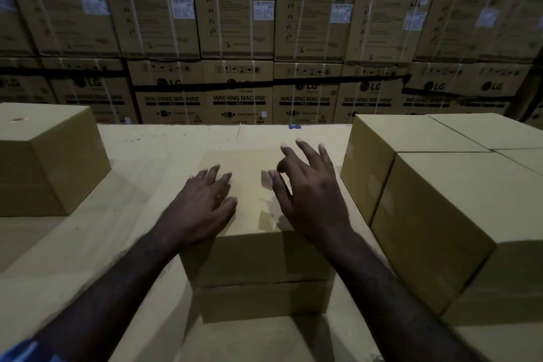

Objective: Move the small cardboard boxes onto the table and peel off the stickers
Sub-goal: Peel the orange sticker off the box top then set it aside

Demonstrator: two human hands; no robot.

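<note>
Cardboard surface: a pale tan table [164,150] covered in flat board fills the head view, speckled with small dark marks near its far edge
Room: a dim storeroom, its back wall a stack of large cartons [235,23] bound with white straps
Writing: the cartons read "WASHING MACHINE" and "LG", with "Clamp bottom" beside an arrow mark; white label sheets on them are too small to read
Blue tag: a small blue label [294,126] sits at the table's far edge
Centre box: a small cardboard box [258,256] stands on the table right in front of the person, a seam running across its near face
Sticker: a pale patch [266,219] lies on the box top between the two hands; whether its edge is lifted I cannot tell
Left hand: the left hand [202,206] lies palm down on the box top's left part, fingers straight and slightly spread, holding nothing
Right hand: the right hand [311,191] hovers over the box top's right part, fingers spread wide, thumb and forefinger drawn near each other but not pinching anything visible
Left box: another box [50,161] stands well apart at the left
Right boxes: a close-packed group of boxes [435,209] stands just beside the centre box on the right
Sleeve: a blue sleeve [20,351] shows at the bottom left corner
</note>
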